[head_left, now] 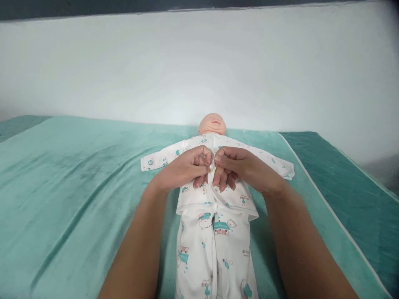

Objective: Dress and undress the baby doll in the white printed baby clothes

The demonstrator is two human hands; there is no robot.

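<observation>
A baby doll (pixel 212 123) lies on its back, its head toward the wall. It wears a white printed jacket (pixel 190 199) with long sleeves spread to both sides, and matching white trousers (pixel 196 257). Over the chest, my left hand (pixel 195 166) pinches one edge of the jacket's front opening between thumb and fingers. My right hand (pixel 233 166) pinches the facing edge, its lower fingers curled against the cloth. A small yellowish button or snap (pixel 212 168) shows between the fingertips. Below my hands the jacket's front edges hang slightly apart.
A light green sheet (pixel 77 187) with wrinkles on the left lies under the doll. Darker green cloth (pixel 352 182) shows beyond its pale edge on the right. A white wall (pixel 199 62) rises directly behind the doll's head.
</observation>
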